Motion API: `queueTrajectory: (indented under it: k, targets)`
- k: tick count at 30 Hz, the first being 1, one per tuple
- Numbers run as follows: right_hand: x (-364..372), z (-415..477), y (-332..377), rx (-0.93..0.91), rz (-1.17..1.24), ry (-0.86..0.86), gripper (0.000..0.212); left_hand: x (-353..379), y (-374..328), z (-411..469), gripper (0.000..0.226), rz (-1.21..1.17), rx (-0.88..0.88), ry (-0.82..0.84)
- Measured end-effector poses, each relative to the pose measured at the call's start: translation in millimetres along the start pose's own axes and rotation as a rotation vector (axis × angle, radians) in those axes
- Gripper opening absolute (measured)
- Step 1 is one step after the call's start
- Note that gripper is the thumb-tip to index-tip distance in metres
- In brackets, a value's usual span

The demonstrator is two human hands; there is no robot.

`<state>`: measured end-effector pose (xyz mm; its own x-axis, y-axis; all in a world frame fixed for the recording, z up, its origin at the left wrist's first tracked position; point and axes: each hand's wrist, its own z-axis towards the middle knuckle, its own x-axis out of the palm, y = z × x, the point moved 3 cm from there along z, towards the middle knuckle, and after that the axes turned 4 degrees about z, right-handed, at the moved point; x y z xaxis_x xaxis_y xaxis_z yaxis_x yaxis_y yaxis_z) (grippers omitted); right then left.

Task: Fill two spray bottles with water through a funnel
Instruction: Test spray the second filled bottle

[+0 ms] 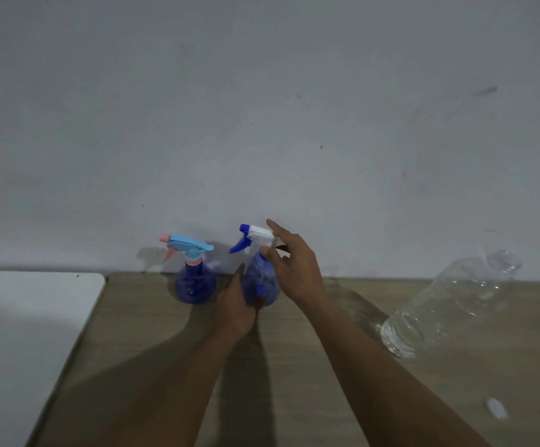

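Two blue spray bottles stand at the back of the wooden table (pixel 310 366), close to the wall. The left bottle (pixel 194 285) has a light-blue and pink trigger head and stands alone. The right bottle (pixel 259 282) has a white and dark-blue trigger head. My left hand (pixel 234 309) wraps around the lower body of the right bottle. My right hand (pixel 294 269) is at that bottle's neck and spray head, thumb and fingers touching the collar. No funnel is in view.
A large clear plastic water bottle (pixel 449 304) without a cap stands at the right. A small white cap (pixel 496 408) lies on the table near the front right. A white surface (pixel 20 333) adjoins the table on the left. A grey wall rises behind.
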<state>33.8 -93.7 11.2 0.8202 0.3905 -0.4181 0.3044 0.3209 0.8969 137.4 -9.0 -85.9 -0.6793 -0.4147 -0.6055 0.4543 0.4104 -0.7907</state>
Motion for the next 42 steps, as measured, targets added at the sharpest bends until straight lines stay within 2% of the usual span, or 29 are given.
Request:
queueTrajectory:
  k: [3, 6, 8, 10, 12, 16, 23, 28, 38, 42]
  targets:
    - [-4.4, -4.9, -1.4, 0.037, -0.035, 0.016, 0.068, -4.1, -1.1, -7.0, 0.085, 0.019, -0.003, 0.006]
    - [-12.6, -14.8, 0.6, 0.059, -0.072, 0.005, 0.068, -10.0, -4.4, -20.1, 0.080, 0.033, 0.012, -0.017]
    - [-20.1, -25.4, 2.8, 0.069, -0.134, 0.004, 0.064, -12.5, -8.8, -31.5, 0.068, 0.023, 0.028, -0.007]
    - [-30.5, -37.0, 5.6, 0.084, -0.206, -0.002, 0.060, -12.6, -13.3, -40.6, 0.045, 0.040, 0.071, 0.031]
    - [-43.9, -52.1, 8.0, 0.103, -0.269, -0.008, 0.057, -13.7, -19.2, -50.3, 0.035, 0.176, 0.133, 0.070]
    - [-83.7, -92.6, 2.2, 0.178, -0.410, -0.021, 0.050, -7.9, -44.8, -70.0, 0.047, 0.203, 0.215, 0.163]
    - [-177.4, -164.6, -21.6, 0.327, -0.606, -0.096, 0.046, 33.2, -135.9, -95.4, 0.059, 0.335, 0.495, 0.302]
    - [-238.5, -201.2, -51.9, 0.439, -0.673, -0.130, 0.049, 76.0, -186.0, -114.0, 0.071, 0.458, 0.558, 0.326]
    - [-306.7, -221.1, -153.8, 0.605, -0.714, 0.024, 0.059, 125.7, -225.4, -110.3, 0.108, 0.412, 0.409, 0.278]
    - [-312.0, -222.9, -192.8, 0.629, -0.701, 0.101, 0.050, 144.8, -220.9, -105.2, 0.107, 0.355, 0.357, 0.276]
